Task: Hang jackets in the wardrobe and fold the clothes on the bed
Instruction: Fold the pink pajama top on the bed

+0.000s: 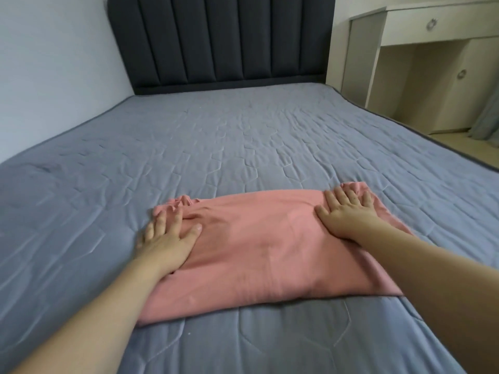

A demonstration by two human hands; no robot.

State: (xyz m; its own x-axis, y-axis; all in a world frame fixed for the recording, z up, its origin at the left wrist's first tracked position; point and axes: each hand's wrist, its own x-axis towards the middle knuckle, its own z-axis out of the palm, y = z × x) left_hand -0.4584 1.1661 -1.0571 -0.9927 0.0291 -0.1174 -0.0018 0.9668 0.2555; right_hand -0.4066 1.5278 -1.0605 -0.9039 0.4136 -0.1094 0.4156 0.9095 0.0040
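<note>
Both hands, left hand (168, 238) and right hand (348, 214), press flat on pink garment (256, 252).

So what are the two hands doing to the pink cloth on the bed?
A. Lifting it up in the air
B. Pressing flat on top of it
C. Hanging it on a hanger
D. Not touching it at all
B: the left hand and right hand lie with straight fingers on the pink cloth, which lies flat on the bed.

Both my arms are stretched toward 12 o'clock, left hand (168, 238) at about 11 and right hand (347, 214) at 1, palms down, fingers straight and spread.
</note>
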